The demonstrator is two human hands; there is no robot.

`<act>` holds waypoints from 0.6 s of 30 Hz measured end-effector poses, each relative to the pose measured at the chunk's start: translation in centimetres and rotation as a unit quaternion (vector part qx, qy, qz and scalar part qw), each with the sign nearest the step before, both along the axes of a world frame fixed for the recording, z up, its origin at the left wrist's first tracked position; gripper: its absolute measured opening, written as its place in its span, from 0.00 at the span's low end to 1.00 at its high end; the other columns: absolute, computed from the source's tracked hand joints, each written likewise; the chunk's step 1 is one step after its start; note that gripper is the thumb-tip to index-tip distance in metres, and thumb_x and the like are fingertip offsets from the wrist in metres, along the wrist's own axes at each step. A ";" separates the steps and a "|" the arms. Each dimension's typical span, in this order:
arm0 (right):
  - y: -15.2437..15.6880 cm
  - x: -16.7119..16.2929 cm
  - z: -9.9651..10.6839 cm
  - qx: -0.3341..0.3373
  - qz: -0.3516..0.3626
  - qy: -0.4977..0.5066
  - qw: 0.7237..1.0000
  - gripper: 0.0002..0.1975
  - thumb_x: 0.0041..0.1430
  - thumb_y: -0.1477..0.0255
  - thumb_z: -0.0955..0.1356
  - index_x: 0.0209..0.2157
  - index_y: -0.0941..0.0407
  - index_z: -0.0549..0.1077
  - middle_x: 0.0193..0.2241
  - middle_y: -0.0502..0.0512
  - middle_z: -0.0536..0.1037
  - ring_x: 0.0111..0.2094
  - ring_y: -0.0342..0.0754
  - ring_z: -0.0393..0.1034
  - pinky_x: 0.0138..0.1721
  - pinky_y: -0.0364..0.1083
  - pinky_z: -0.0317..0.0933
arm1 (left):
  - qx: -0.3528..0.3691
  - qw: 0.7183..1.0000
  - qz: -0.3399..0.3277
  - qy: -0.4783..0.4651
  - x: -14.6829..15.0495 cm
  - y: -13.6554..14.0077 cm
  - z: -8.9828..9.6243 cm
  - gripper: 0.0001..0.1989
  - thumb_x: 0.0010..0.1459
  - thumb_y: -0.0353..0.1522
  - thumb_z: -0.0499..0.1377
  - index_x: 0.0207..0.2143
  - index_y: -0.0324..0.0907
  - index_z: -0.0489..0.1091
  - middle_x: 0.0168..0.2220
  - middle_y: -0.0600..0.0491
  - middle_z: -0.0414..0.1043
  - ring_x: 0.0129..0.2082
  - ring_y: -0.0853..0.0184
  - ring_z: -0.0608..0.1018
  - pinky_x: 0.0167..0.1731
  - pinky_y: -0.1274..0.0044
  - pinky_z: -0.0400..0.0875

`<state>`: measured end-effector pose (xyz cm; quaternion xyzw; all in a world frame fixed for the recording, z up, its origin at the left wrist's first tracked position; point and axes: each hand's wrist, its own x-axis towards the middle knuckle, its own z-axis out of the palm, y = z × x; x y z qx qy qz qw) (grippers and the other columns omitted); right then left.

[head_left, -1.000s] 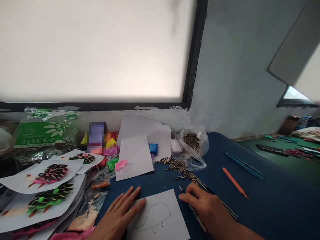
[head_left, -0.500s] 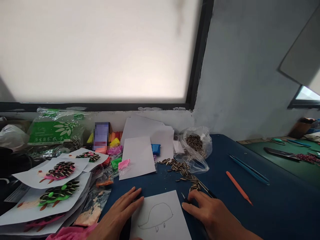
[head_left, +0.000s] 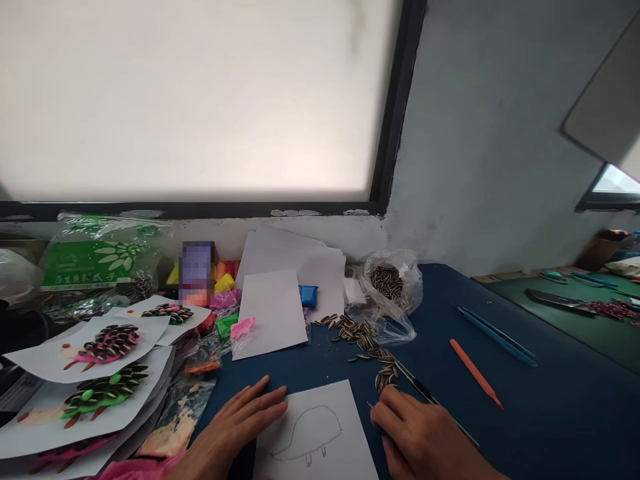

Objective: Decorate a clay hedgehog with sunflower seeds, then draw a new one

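On the blue table a white paper sheet (head_left: pixel 320 433) bears a pencil-thin outline of a rounded animal with a pointed snout and two small legs. My left hand (head_left: pixel 240 420) lies with fingers stretched out at the sheet's left edge. To the right of the paper, my right hand (head_left: pixel 415 427) is closed, fingers curled round a dark pen (head_left: pixel 370 404). Only the pen's tip shows; the rest is hidden under the hand. Just beyond those fingers lie loose sunflower seeds (head_left: pixel 387 373), and a slim black-and-silver tool (head_left: pixel 417 385) runs beside them.
Finished seed-and-clay hedgehog pictures (head_left: pixel 107 343) are stacked at left, near clay packets (head_left: pixel 227 327). Blank sheets (head_left: pixel 273 313) lie at the back beside an open bag of seeds (head_left: pixel 387 283). An orange stick tool (head_left: pixel 475 373) and blue tweezers (head_left: pixel 495 335) rest at right.
My right hand's fingers have drawn in more tightly around the pen, covering most of it. My left hand stays flat by the paper. The view has shifted slightly.
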<state>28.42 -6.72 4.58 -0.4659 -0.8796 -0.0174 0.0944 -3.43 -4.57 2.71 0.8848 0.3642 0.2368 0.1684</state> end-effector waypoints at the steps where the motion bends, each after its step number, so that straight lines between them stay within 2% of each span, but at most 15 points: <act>1: -0.1 0.0 0.1 0.001 -0.007 -0.002 1.000 0.14 0.50 0.87 0.63 0.36 0.57 0.71 0.33 0.55 0.75 0.27 0.45 0.70 0.23 0.39 0.57 | -0.001 1.000 0.004 -0.003 0.0 -0.1 0.1 0.32 0.59 0.35 0.60 0.65 0.60 0.56 0.64 0.57 0.62 0.63 0.54 0.64 0.60 0.61 0.62; 6: -0.4 -0.1 0.2 -0.012 -0.022 -0.027 0.999 0.14 0.50 0.87 0.64 0.37 0.57 0.68 0.31 0.54 0.75 0.23 0.45 0.70 0.21 0.40 0.57 | 0.025 0.996 0.055 -0.060 0.2 -0.5 0.4 0.28 0.59 0.28 0.54 0.60 0.58 0.63 0.61 0.57 0.68 0.58 0.58 0.72 0.54 0.69 0.71; 11: -0.3 -0.2 0.1 -0.033 -0.029 -0.016 0.999 0.14 0.50 0.86 0.64 0.37 0.57 0.67 0.32 0.56 0.74 0.24 0.47 0.71 0.21 0.41 0.58 | 0.067 0.994 0.042 -0.070 0.5 -0.2 1.2 0.20 0.61 0.26 0.50 0.50 0.52 0.71 0.46 0.52 0.78 0.45 0.63 0.80 0.41 0.76 0.77; 15: 0.0 0.0 -0.2 -0.048 -0.024 0.044 0.998 0.13 0.55 0.86 0.60 0.37 0.56 0.68 0.33 0.55 0.72 0.23 0.45 0.68 0.22 0.41 0.55 | 0.107 0.994 0.004 0.002 0.2 0.3 1.9 0.18 0.62 0.24 0.50 0.47 0.49 0.73 0.39 0.52 0.79 0.35 0.64 0.81 0.35 0.78 0.76; 18: 0.0 -0.1 0.7 -0.085 -0.021 0.148 0.985 0.13 0.62 0.83 0.58 0.38 0.56 0.70 0.33 0.55 0.72 0.27 0.45 0.67 0.26 0.42 0.57 | 0.103 0.994 -0.004 0.029 -0.3 0.5 1.6 0.18 0.64 0.25 0.49 0.48 0.51 0.72 0.41 0.54 0.80 0.36 0.65 0.82 0.36 0.79 0.76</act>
